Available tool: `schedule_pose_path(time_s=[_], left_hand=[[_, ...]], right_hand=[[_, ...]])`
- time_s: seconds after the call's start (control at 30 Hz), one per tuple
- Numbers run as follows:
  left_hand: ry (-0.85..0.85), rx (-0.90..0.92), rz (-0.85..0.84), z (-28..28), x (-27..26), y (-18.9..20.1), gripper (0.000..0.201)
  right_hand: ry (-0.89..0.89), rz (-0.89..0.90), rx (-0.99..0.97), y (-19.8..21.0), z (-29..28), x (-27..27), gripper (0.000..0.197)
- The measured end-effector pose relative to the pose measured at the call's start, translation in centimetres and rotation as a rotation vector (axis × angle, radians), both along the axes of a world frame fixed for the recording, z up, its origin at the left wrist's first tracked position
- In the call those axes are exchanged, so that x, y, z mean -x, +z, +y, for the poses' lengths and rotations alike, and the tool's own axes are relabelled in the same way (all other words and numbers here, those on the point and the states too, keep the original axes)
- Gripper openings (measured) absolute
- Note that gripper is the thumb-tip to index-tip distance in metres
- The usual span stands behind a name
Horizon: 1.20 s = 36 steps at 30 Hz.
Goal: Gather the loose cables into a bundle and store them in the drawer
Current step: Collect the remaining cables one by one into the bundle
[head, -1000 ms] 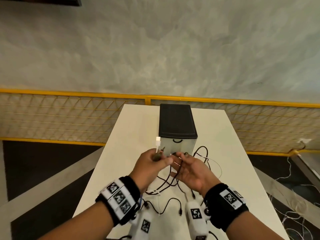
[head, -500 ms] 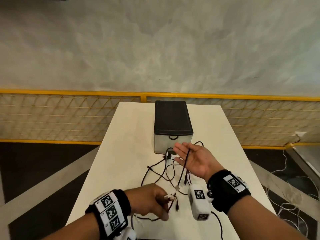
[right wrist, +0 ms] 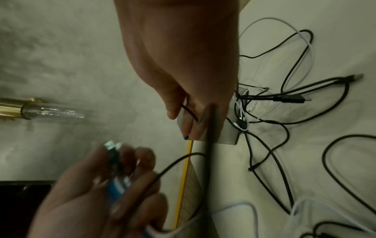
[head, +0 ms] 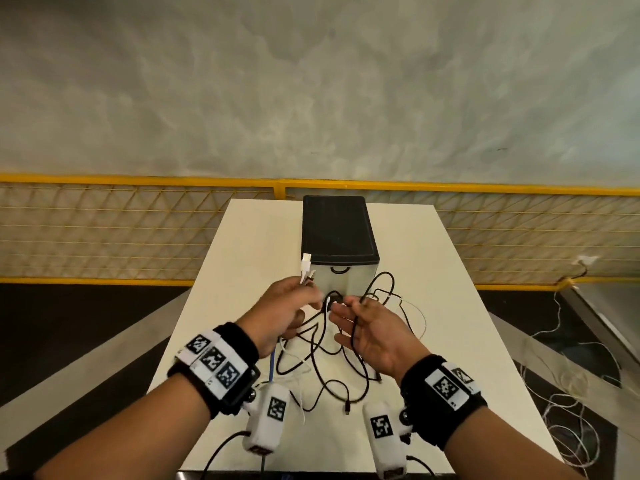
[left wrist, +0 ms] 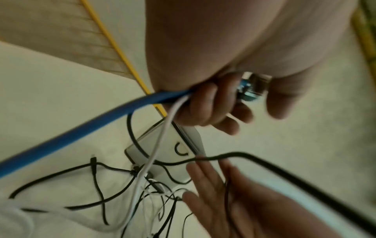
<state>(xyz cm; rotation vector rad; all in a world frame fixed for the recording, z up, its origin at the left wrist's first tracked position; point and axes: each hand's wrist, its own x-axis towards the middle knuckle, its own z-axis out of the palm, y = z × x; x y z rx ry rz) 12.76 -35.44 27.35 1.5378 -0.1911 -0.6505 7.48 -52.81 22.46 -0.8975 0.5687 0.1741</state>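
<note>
Head view, centre: left hand (head: 284, 306) grasps cable ends, white plug up; right hand (head: 372, 329) released, black cable across palm; cables (head: 322, 362) sag to table (head: 242, 271) before shut drawer (head: 341, 271).
Left wrist, upper middle: fingers curl round blue cable (left wrist: 81, 128).
Right wrist, top: fingers straight.
Advice: feed loops evenly into left fist.
</note>
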Motion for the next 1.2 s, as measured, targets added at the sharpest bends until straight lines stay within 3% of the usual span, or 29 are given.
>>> schedule_pose_path(time_s=[0.07, 0.13, 0.4, 0.5, 0.57, 0.8, 0.87, 1.0, 1.07, 1.2], left_hand=[[0.034, -0.108, -0.14, -1.8, 0.7, -1.3, 0.011], [0.038, -0.113, -0.172, -3.1, 1.4, -2.8, 0.015], [0.031, -0.122, -0.161, -3.0, 3.1, -5.0, 0.021], [0.026, -0.089, -0.053, -2.3, 3.8, -4.4, 0.025], [-0.114, -0.107, 0.01, -0.8, 4.2, -4.5, 0.03], [-0.727, -0.459, 0.015, 6.5, 5.6, -5.4, 0.027], [-0.59, -0.397, 0.075, 7.5, 5.4, -5.3, 0.019], [0.033, -0.155, 0.119, 5.6, 3.0, -4.5, 0.03], [0.108, -0.131, -0.003, 3.1, 2.4, -3.3, 0.02], [0.026, -0.067, -0.144, -1.7, 3.1, -2.8, 0.009]], right_hand=[[0.045, -0.027, -0.015, -0.2, 0.8, 0.5, 0.023], [0.078, -0.04, -0.035, -0.5, 1.5, 0.8, 0.024], [0.117, 0.005, -0.116, -1.4, 2.1, 1.6, 0.029], [0.12, 0.029, -0.188, -0.4, 2.4, 0.8, 0.031], [0.028, 0.068, -0.249, 0.1, 1.4, -0.2, 0.03], [-0.109, 0.059, -0.192, 0.7, -3.1, -2.3, 0.019], [-0.1, 0.075, -0.145, 0.9, -3.1, -2.1, 0.019], [0.004, 0.072, -0.067, 0.4, -1.0, -1.2, 0.021], [0.041, 0.064, -0.057, 0.4, 0.4, -0.8, 0.021], [0.085, 0.002, -0.11, 0.9, 2.9, -0.3, 0.023]])
